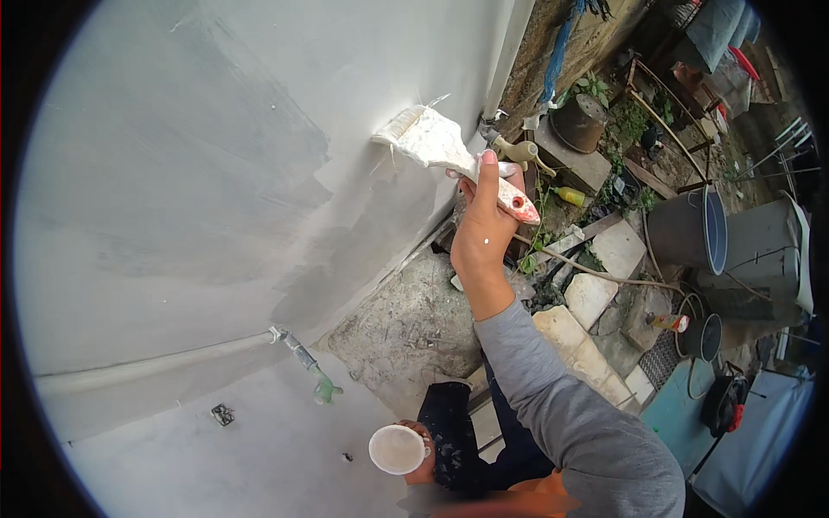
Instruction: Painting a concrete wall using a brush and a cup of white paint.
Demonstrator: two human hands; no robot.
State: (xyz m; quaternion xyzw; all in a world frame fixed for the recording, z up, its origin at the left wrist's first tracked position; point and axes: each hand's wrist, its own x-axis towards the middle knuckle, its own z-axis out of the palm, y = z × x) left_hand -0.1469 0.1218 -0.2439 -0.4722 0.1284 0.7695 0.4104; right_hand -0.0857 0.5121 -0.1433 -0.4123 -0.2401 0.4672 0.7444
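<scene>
A broad paintbrush [436, 141], thickly coated in white paint, is held by its handle in my right hand [482, 231]. Its bristles meet the grey-white wall [190, 233], where darker, streaky patches show. Paint marks the fingers and back of this hand, and the handle's end shows red around a hole. Low in the view, my left hand [421, 467] is closed around a small white cup [395, 472]. Pale liquid, seemingly paint, lies inside it. Most of the left fingers are hidden by the cup.
A tap [324, 388] with a green handle juts from the wall's lower part; another tap [518, 151] is beyond my right hand. Broken paving slabs [591, 298] and a hose [596, 272] cover the ground at right, near a large bucket [682, 229] and a pot [580, 123].
</scene>
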